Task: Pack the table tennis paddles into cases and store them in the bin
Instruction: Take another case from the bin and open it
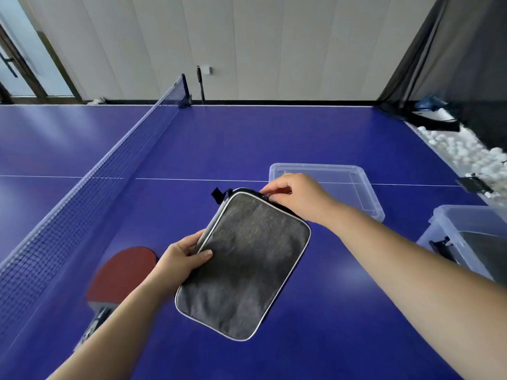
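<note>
A grey fabric paddle case [244, 267] with pale piping is held above the blue table. My left hand [182, 257] grips its left edge, thumb on top. My right hand [296, 196] pinches the zipper at the case's far top edge. A red paddle [123, 272] lies on the table to the left, its handle partly hidden under my left forearm. A clear plastic bin [450, 229] stands at the right edge, with something dark grey inside.
A clear bin lid [356, 182] lies flat on the table [274, 138] behind my right hand. The net [90, 182] runs diagonally on the left. Beyond the table's right end, several white balls [463, 149] lie in a catch net.
</note>
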